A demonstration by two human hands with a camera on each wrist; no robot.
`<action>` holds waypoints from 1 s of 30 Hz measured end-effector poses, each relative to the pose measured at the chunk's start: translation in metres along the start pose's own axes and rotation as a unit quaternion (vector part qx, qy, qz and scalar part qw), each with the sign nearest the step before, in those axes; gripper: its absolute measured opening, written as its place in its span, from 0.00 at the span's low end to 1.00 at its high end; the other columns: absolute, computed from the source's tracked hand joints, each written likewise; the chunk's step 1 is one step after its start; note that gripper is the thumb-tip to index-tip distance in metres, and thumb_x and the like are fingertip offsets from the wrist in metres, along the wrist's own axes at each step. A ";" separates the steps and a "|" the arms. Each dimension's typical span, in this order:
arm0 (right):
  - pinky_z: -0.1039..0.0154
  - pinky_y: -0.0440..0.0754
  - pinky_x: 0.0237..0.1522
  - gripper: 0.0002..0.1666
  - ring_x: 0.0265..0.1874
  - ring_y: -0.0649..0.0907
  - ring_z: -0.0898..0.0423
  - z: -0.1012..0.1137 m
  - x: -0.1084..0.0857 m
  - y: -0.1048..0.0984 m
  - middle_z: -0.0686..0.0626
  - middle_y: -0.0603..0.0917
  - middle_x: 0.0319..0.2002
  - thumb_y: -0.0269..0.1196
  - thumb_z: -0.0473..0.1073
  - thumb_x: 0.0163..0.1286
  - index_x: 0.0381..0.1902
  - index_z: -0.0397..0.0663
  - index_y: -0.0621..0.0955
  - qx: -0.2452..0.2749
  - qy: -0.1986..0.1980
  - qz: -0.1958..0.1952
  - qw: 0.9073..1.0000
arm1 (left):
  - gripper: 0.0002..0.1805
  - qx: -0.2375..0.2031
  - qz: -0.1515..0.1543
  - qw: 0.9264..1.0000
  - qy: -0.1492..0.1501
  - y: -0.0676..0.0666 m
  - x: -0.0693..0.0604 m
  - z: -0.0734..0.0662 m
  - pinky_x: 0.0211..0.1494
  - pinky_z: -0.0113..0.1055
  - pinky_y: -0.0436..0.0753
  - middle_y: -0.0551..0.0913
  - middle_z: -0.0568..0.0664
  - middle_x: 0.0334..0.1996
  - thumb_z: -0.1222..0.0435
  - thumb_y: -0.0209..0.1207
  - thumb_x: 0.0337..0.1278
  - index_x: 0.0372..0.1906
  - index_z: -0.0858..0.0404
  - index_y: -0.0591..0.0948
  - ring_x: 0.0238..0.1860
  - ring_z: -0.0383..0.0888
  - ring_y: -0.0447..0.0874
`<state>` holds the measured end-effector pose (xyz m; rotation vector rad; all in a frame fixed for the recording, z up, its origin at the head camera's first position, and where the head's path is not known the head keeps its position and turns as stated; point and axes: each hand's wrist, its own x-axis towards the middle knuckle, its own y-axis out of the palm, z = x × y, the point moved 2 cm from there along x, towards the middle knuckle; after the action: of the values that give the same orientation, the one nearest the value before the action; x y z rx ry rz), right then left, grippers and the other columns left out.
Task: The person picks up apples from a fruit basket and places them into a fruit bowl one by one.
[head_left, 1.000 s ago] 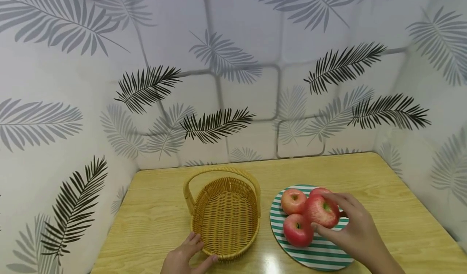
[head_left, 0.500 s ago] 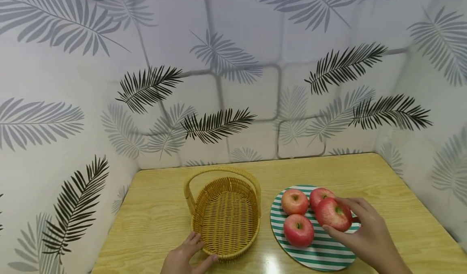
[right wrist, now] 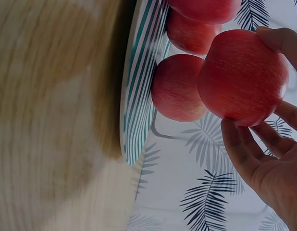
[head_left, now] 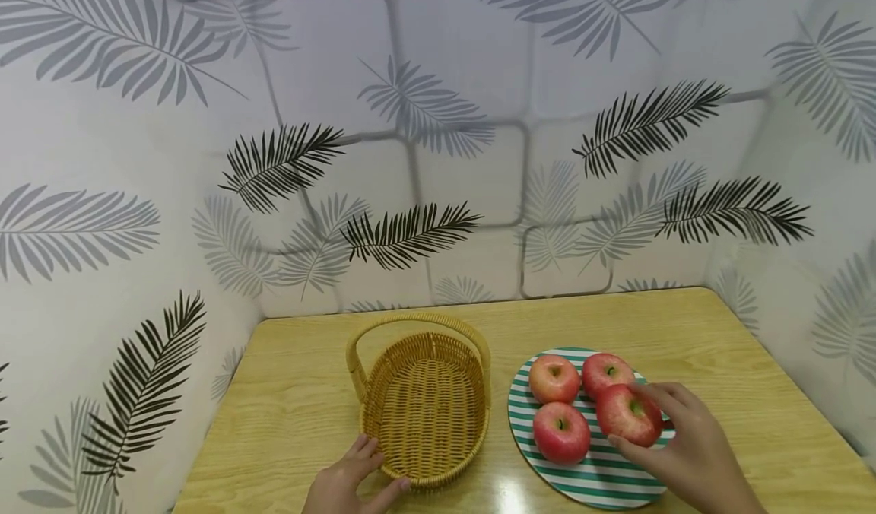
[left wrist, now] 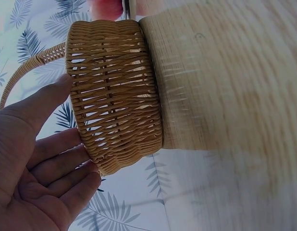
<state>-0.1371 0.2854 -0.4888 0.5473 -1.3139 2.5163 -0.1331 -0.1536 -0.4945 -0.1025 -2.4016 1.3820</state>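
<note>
My right hand (head_left: 687,442) grips a red apple (head_left: 630,415) between thumb and fingers over the right part of a green-and-white striped round plate (head_left: 609,491). In the right wrist view that apple (right wrist: 242,77) is raised off the plate's surface. Three more apples sit on the plate: a paler one (head_left: 554,379), one behind (head_left: 606,374) and one in front (head_left: 561,433). My left hand (head_left: 349,480) rests against the near left rim of a wicker basket (head_left: 427,415) with an arched handle. In the left wrist view, thumb and fingertips touch the basket's woven side (left wrist: 110,96), fingers loosely extended.
Basket and plate stand side by side on a wooden table (head_left: 287,392), a narrow gap between them. Leaf-patterned walls (head_left: 452,172) close off the table's back and both sides. The basket's handle (head_left: 417,318) arches up along its far side.
My right hand has shifted the gripped apple rightward and slightly nearer, apart from the front and paler apples, then a little lower. The left hand and basket have stayed put.
</note>
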 end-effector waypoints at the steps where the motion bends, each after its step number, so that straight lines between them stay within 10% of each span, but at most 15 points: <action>1: 0.71 0.83 0.32 0.40 0.41 0.76 0.60 -0.001 0.000 0.001 0.55 0.79 0.44 0.83 0.61 0.40 0.51 0.53 0.84 -0.001 0.004 0.009 1.000 | 0.29 -0.002 -0.001 1.000 -0.002 0.000 0.000 0.000 0.43 0.47 0.89 0.87 0.62 0.49 0.43 0.69 0.51 0.40 0.68 0.89 0.54 0.58 0.86; 12: 0.68 0.84 0.35 0.45 0.43 0.79 0.53 -0.005 -0.002 0.008 0.53 0.80 0.46 0.81 0.67 0.41 0.55 0.53 0.83 -0.013 0.034 0.067 0.997 | 0.30 -0.013 -0.006 1.000 -0.011 0.005 0.000 0.004 0.40 0.46 0.89 0.87 0.64 0.48 0.43 0.69 0.52 0.39 0.69 0.89 0.54 0.60 0.86; 30: 0.63 0.85 0.37 0.44 0.38 0.78 0.61 -0.007 -0.004 0.018 0.56 0.82 0.42 0.85 0.59 0.34 0.51 0.50 0.85 -0.020 -0.015 0.044 0.999 | 0.30 -0.024 -0.021 0.999 -0.014 0.006 -0.001 0.006 0.42 0.46 0.89 0.88 0.62 0.47 0.44 0.70 0.52 0.39 0.70 0.89 0.54 0.59 0.86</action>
<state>-0.1420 0.2812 -0.5073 0.5313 -1.4251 2.5551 -0.1351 -0.1554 -0.5023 -0.0449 -2.4463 1.3157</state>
